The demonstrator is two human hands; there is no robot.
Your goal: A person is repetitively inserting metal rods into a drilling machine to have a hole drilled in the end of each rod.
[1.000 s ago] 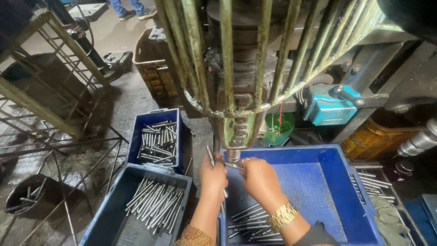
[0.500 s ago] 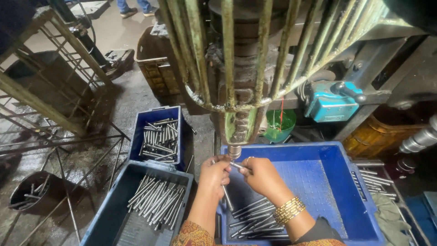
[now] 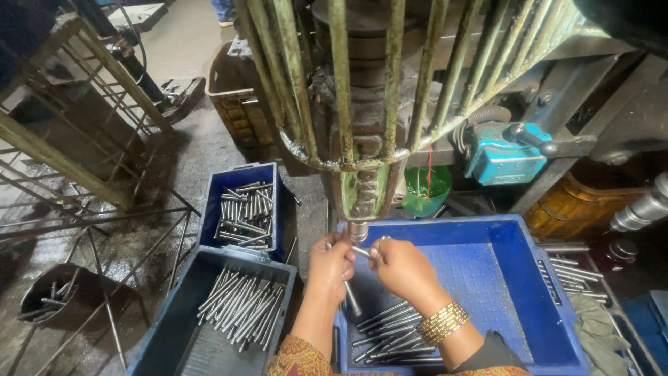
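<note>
The landmark is the large blue crate (image 3: 487, 278), which sits directly below the machine spindle (image 3: 358, 231) and its green-painted bar guard (image 3: 362, 83).

Hands. Both hands work above the rear left corner of the large blue crate, just under the spindle. The left hand (image 3: 330, 268) is closed around a metal rod (image 3: 352, 298) that hangs down from its grip toward the crate floor. The right hand (image 3: 403, 268) (gold bangles on the wrist) pinches a second short rod (image 3: 362, 251) between thumb and fingers; this rod lies roughly level between the two hands, close beneath the spindle tip. Whether it touches the spindle cannot be determined.

Containers.
- Large blue crate: holds a loose pile of metal rods (image 3: 390, 334) in its near left portion; the right portion of its floor is bare.
- Dark grey tray (image 3: 167, 341): just left of the large blue crate, holding long thin rods laid roughly parallel.
- Small blue bin (image 3: 240, 174): left of and beyond the large blue crate, behind the grey tray, filled with short rods lying in mixed directions.
- Black round bucket (image 3: 49, 299): well to the left of the large blue crate, on the floor, with a few rods inside.
- Green cup (image 3: 428, 191): just beyond the rear wall of the large blue crate; contents not discernible.

Further loose rods (image 3: 574, 268) lie just outside the right wall of the large blue crate.
</note>
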